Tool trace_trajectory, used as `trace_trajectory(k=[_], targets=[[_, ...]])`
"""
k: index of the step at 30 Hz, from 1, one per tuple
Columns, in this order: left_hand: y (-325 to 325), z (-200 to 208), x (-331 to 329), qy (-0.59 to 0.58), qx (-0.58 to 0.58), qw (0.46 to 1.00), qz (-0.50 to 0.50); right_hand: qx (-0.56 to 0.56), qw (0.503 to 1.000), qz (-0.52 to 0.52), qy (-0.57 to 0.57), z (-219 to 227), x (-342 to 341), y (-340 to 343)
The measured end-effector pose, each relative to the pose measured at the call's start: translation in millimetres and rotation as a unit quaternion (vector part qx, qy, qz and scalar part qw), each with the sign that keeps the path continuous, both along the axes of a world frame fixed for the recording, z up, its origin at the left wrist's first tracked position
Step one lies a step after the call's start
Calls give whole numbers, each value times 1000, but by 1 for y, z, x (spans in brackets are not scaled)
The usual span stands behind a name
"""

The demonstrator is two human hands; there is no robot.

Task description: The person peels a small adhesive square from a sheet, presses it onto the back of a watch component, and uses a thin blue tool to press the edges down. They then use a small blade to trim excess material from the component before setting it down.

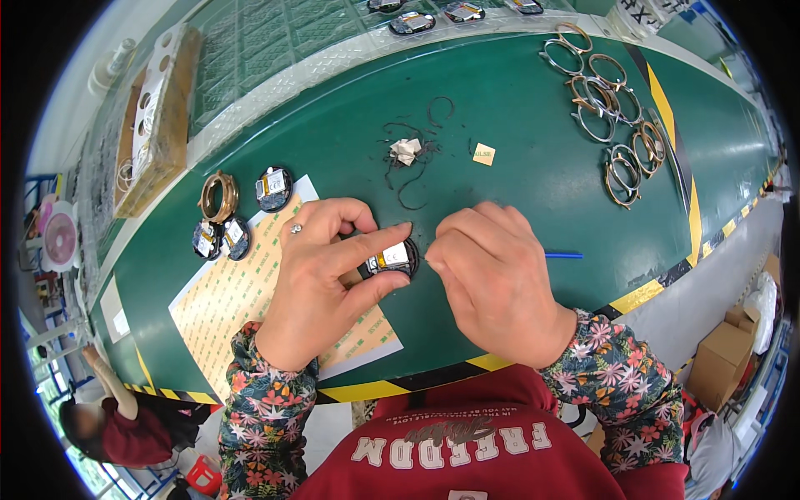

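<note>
My left hand [333, 279] grips a round watch module [392, 257] by its edges, its thumb and forefinger on either side. The module has a dark rim, a silver battery and a strip of amber tape. Just to its right, the fingers of my right hand [492, 279] are pinched together close to the rim; what they hold is hidden or too small to make out. A thin blue stick [564, 255] shows beyond the right hand, and I cannot tell whether it is held or lies on the table. Under my left hand lies a sheet of tan adhesive backing [225, 308].
Several metal watch-case rings [596, 96] lie at the far right. Left of the sheet are stacked bronze rings [218, 197] and more modules [273, 189]. Black scraps surround a crumpled white piece [406, 151], near a small tan square [483, 153]. Another person [125, 425] is at lower left.
</note>
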State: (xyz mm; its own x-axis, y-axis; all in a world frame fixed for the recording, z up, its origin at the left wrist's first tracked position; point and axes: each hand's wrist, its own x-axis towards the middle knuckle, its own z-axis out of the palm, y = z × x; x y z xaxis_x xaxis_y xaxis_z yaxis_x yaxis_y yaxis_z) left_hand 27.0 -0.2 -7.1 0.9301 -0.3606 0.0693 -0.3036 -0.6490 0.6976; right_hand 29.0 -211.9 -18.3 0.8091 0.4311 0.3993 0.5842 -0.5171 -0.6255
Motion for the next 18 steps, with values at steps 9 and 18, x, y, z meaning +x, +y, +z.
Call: trace_trajectory(k=[9,18], targets=[[-1,1,-1,9,-16,1000,5,2,1000,-13,-2,-2,0,2],[0,2,0,-1,19,1000,-9,-7,1000,-2,6,0,0,0]])
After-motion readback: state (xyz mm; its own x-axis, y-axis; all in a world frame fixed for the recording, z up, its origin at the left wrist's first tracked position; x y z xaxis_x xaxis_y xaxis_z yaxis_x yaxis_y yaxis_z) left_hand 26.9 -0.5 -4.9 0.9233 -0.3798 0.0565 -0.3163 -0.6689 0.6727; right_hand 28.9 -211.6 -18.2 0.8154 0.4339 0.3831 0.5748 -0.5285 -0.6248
